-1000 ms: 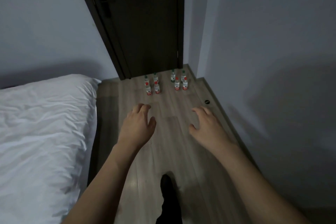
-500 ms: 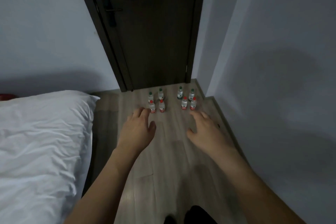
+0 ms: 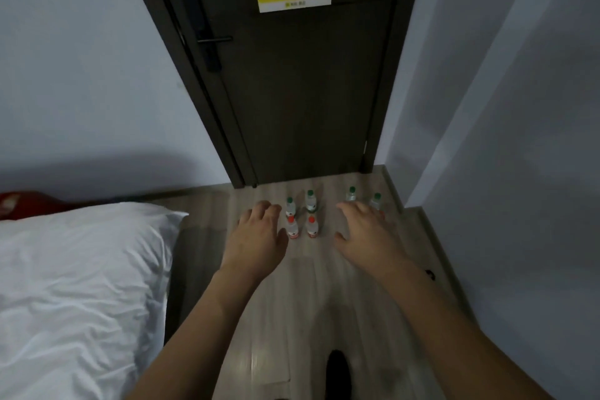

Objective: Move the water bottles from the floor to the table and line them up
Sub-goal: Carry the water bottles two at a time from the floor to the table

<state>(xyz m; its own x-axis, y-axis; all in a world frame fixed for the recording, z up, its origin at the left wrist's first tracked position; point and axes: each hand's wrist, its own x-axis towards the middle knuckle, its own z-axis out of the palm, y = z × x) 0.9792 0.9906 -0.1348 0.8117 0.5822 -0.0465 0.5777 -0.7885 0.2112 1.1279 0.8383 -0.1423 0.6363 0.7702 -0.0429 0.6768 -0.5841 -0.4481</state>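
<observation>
Several small water bottles stand upright on the wooden floor before a dark door. A left cluster has two green-capped bottles (image 3: 310, 200) behind two red-capped ones (image 3: 312, 227). A right cluster shows two green-capped bottles (image 3: 351, 194), with its front bottles hidden behind my right hand (image 3: 367, 234). My left hand (image 3: 258, 235) is stretched out just left of the left cluster, fingers loosely spread, holding nothing. My right hand is also spread and holds nothing. No table is in view.
A bed with white bedding (image 3: 74, 286) fills the left side. Grey walls close in on the right (image 3: 519, 172), leaving a narrow floor strip (image 3: 302, 302). The dark door (image 3: 302, 91) carries a yellow Wi-Fi sign. A dark shoe (image 3: 338, 373) shows at the bottom.
The view has come closer to the door and the bottles. Both hands now reach up beside the bottle clusters, and my right hand covers the right cluster's front bottles.
</observation>
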